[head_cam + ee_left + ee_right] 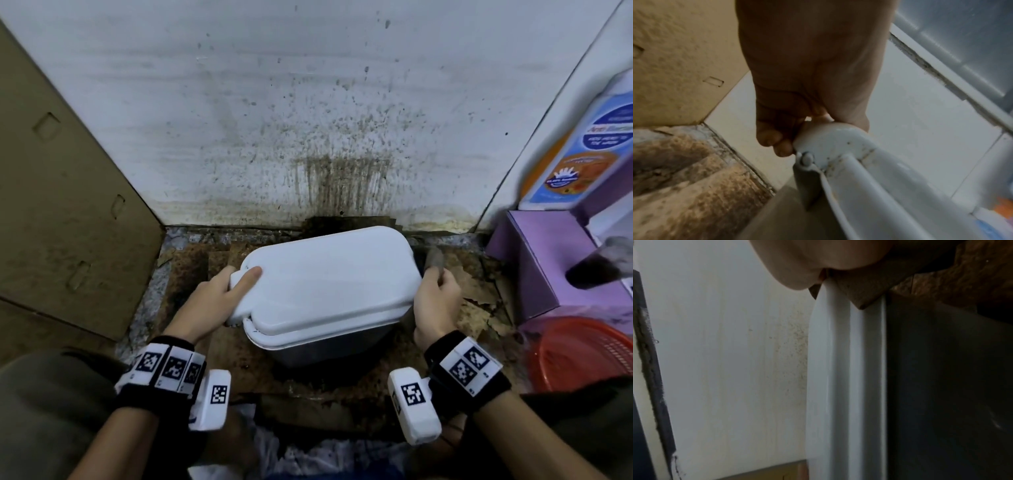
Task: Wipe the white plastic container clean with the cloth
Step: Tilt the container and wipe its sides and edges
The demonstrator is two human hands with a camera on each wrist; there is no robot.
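The white plastic container point(329, 274), lid closed, stands on stained cardboard against the wall. My left hand point(219, 294) grips the lid's left tab, thumb on top and fingers curled underneath; the left wrist view shows that tab point(830, 139) in my fingers point(777, 141). My right hand point(436, 298) is curled at the container's right edge and holds a small brownish-grey cloth point(434, 257). In the right wrist view the cloth point(859, 293) is pressed on the white rim point(838, 369) under my hand point(818, 259). The container's dark body below the rim is in shadow.
A cardboard sheet point(61, 192) leans at the left. The white wall point(308, 120) behind is spattered with brown stains. At the right stand a purple box point(541, 267), a red mesh basket point(579, 356) and a blue-and-orange labelled bottle point(582, 154).
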